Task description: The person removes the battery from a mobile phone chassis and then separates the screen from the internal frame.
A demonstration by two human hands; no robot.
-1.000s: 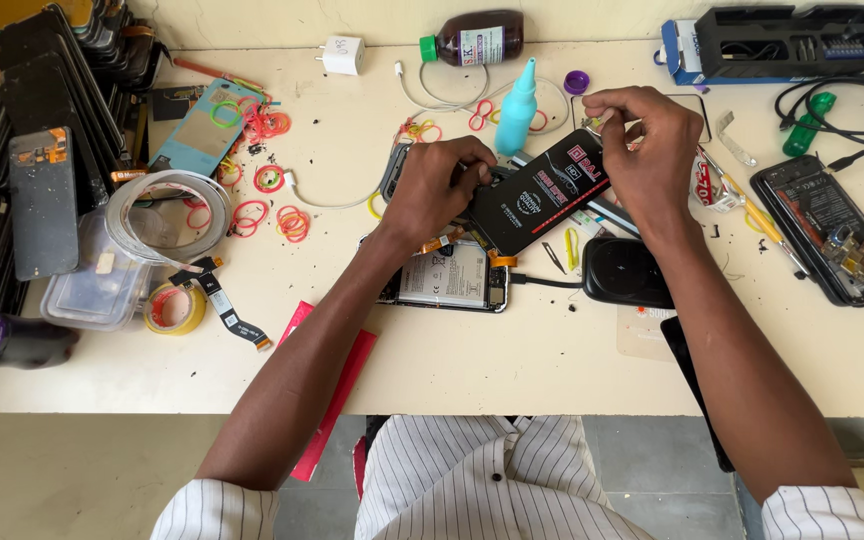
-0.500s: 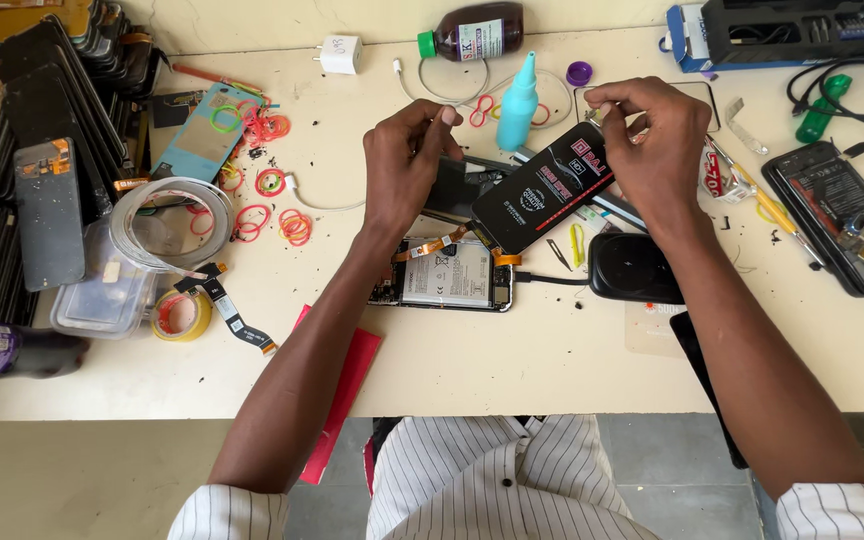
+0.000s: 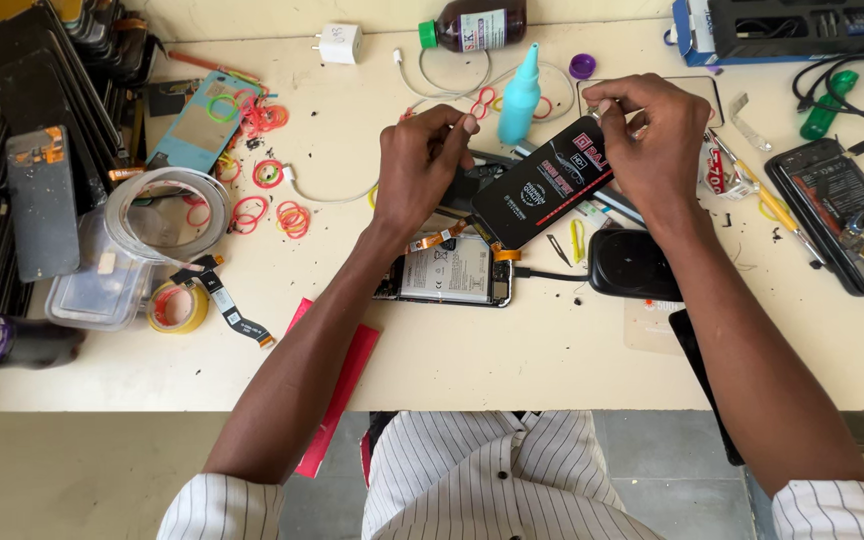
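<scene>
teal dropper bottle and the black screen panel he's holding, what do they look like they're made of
The teal dropper bottle looks like soft matte plastic: opaque, evenly coloured, with a moulded pointed nozzle. The black screen panel, held by the right hand, looks like glossy glass or a film-covered display: flat, thin, faintly reflective, with an orange flex ribbon at its lower end. Which one is unclear.
</scene>
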